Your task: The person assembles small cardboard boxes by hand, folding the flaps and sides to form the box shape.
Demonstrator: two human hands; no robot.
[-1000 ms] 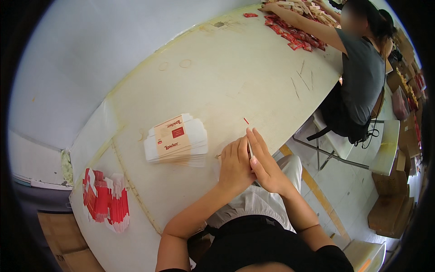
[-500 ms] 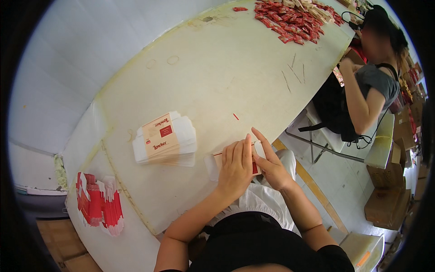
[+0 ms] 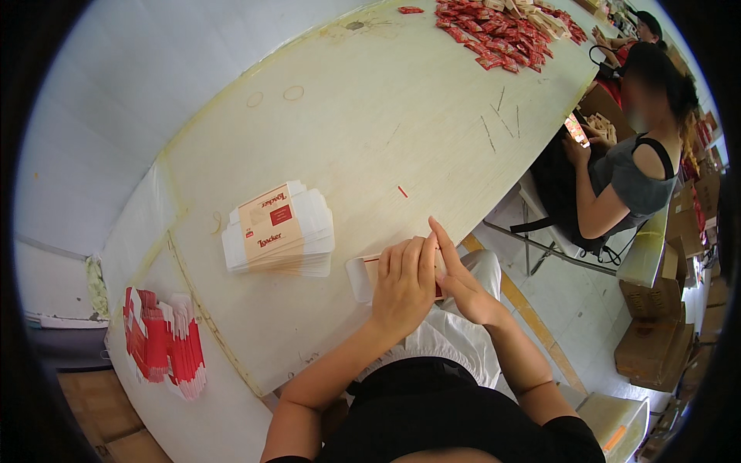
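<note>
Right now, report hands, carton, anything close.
Left hand over cream carton. Right hand at its right end. Flat carton stack leftward; red strip beyond.

Shows as a small carton (image 3: pixel 371 267) in pale beige card, mostly covered by the left hand (image 3: pixel 404 279) and the right hand (image 3: pixel 465 292). Juts out leftward from under the left hand, first with a narrow strip of beige, then with a white end flap (image 3: pixel 356 279) (plain, with softly rounded corners). Bears a dark red patch (image 3: pixel 440 293) too, visible only as a sliver between the hands. Lies at the near edge of the worktop (image 3: pixel 347 170), in front of the body, with a beige face turned upward. Cannot be told, under so much cover, as flat or folded into shape, nor as touching the worktop or lifted just above.
</note>
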